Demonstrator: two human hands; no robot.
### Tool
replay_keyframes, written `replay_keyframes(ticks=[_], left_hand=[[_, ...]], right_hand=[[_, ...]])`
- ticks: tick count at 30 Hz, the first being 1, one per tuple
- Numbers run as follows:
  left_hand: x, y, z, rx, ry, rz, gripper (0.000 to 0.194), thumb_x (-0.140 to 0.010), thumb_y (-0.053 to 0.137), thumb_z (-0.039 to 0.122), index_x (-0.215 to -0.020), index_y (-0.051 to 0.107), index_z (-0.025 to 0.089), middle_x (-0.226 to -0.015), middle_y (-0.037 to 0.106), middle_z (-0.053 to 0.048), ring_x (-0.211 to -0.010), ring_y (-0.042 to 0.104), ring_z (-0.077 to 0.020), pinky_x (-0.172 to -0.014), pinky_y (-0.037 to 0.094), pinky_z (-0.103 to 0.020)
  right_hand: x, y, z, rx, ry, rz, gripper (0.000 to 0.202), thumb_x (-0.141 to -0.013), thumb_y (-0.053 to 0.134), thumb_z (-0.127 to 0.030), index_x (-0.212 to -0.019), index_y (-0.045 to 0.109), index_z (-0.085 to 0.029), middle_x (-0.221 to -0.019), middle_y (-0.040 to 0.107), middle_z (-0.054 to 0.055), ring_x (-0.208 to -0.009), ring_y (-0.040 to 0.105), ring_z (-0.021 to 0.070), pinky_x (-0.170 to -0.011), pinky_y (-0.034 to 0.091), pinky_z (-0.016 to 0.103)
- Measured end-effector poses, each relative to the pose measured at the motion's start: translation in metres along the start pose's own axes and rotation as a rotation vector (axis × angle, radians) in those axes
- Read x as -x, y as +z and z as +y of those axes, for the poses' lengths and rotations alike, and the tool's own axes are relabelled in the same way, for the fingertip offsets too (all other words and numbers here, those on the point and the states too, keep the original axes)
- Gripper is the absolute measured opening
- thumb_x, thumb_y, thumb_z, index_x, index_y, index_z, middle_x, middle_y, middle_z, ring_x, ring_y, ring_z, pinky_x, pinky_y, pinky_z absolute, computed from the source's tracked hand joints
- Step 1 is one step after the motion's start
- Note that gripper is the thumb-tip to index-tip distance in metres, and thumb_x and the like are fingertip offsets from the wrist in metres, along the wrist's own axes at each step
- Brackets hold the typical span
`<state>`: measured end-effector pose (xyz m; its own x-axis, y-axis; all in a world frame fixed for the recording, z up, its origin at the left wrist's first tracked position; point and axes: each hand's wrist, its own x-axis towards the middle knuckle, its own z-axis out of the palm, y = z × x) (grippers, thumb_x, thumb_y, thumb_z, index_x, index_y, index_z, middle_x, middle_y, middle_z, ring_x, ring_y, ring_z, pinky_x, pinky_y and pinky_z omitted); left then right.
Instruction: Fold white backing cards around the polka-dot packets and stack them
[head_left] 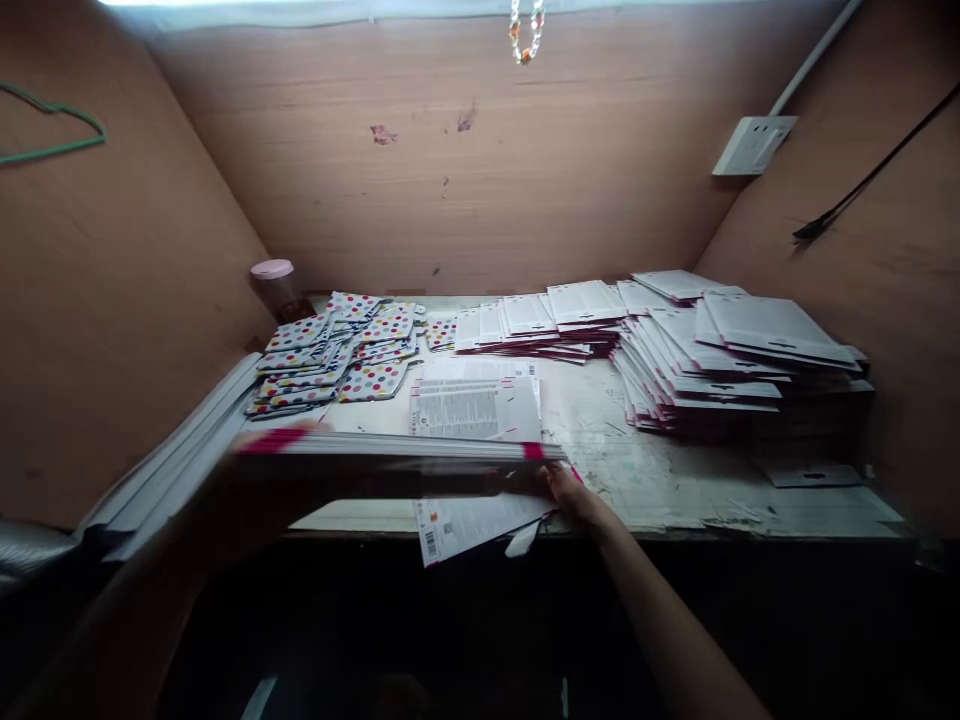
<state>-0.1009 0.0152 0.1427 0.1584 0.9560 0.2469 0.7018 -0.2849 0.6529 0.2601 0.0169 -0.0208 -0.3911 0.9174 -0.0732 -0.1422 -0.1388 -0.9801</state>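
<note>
A thick stack of white cards point(405, 448) with pink marks near its ends spans the space between my hands, seen edge-on above the table's front edge. My right hand point(570, 495) grips its right end, fingers closed on it. At the other end my left hand point(259, 455), dark and blurred, holds the stack, its fingers mostly hidden. Behind the stack, printed sheets point(480, 408) lie on the table. Below it, a printed sheet point(476, 525) with a barcode sticks out over the front edge.
Polka-dot cloth pieces point(375, 380) are piled at the left, near a pink-lidded container point(273, 285). White packets point(525, 315) line the back, with larger piles point(705, 350) at the right. Long white sheets point(169, 460) lean by the left wall. A socket point(754, 145) is on the right wall.
</note>
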Motion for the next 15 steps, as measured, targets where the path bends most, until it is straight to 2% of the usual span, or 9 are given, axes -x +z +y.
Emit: replay_keyframes(ticks=[1,2,3,5,9,13,15], left_hand=[[-0.005,-0.011,0.012,-0.021,0.061,-0.122,0.029,-0.072,0.071,0.046,-0.075,0.069,0.018,-0.070,0.068,0.000,-0.064,0.062,-0.0155,-0.062,0.051,-0.025],[-0.010,-0.019,0.022,-0.089,0.215,-0.349,0.023,-0.080,0.066,0.040,-0.080,0.069,0.017,-0.073,0.068,0.000,-0.065,0.061,-0.0136,-0.064,0.049,-0.022],[-0.016,-0.024,0.032,-0.148,0.333,-0.432,0.019,-0.084,0.062,0.035,-0.084,0.068,0.017,-0.075,0.067,0.000,-0.066,0.060,-0.0123,-0.064,0.047,-0.020],[-0.025,-0.029,0.043,-0.225,0.428,-0.474,0.016,-0.089,0.055,0.029,-0.084,0.064,0.017,-0.072,0.064,0.001,-0.063,0.057,-0.0107,-0.061,0.044,-0.018],[-0.034,-0.035,0.039,-0.215,0.419,-0.332,0.013,-0.084,0.060,0.028,-0.089,0.064,0.017,-0.077,0.066,0.001,-0.069,0.059,-0.0141,-0.064,0.046,-0.021],[-0.036,-0.037,0.027,-0.123,0.291,-0.355,0.023,-0.077,0.065,0.029,-0.097,0.067,0.017,-0.087,0.070,-0.001,-0.080,0.063,-0.0199,-0.072,0.050,-0.026],[-0.037,-0.041,0.021,-0.077,0.232,-0.304,0.029,-0.075,0.067,0.031,-0.099,0.066,0.015,-0.087,0.070,-0.002,-0.081,0.064,-0.0210,-0.073,0.053,-0.028]], right_hand=[[0.001,0.000,0.001,0.002,-0.001,-0.017,0.078,-0.076,0.036,-0.085,-0.105,0.069,-0.021,-0.106,0.071,0.010,-0.116,0.058,0.0299,-0.107,0.036,0.047],[0.001,0.000,0.000,-0.001,0.000,-0.037,0.078,-0.078,0.035,-0.084,-0.107,0.069,-0.020,-0.108,0.071,0.011,-0.116,0.058,0.0303,-0.109,0.034,0.049],[0.002,0.000,0.000,-0.012,0.000,-0.055,0.078,-0.080,0.034,-0.083,-0.109,0.068,-0.019,-0.109,0.070,0.011,-0.116,0.059,0.0306,-0.109,0.033,0.050],[0.003,0.001,-0.001,-0.052,-0.004,-0.072,0.075,-0.083,0.034,-0.080,-0.112,0.066,-0.018,-0.112,0.070,0.012,-0.115,0.060,0.0306,-0.109,0.034,0.051],[0.005,0.004,-0.001,-0.090,0.000,-0.065,0.068,-0.086,0.039,-0.074,-0.112,0.066,-0.018,-0.111,0.070,0.014,-0.114,0.062,0.0302,-0.109,0.035,0.051],[0.004,0.004,-0.001,-0.064,0.008,-0.060,0.065,-0.086,0.042,-0.072,-0.112,0.066,-0.017,-0.116,0.069,0.015,-0.114,0.061,0.0315,-0.109,0.034,0.053],[0.004,0.003,0.000,-0.050,0.009,-0.048,0.065,-0.086,0.043,-0.072,-0.112,0.066,-0.017,-0.118,0.067,0.016,-0.115,0.061,0.0323,-0.109,0.034,0.054]])
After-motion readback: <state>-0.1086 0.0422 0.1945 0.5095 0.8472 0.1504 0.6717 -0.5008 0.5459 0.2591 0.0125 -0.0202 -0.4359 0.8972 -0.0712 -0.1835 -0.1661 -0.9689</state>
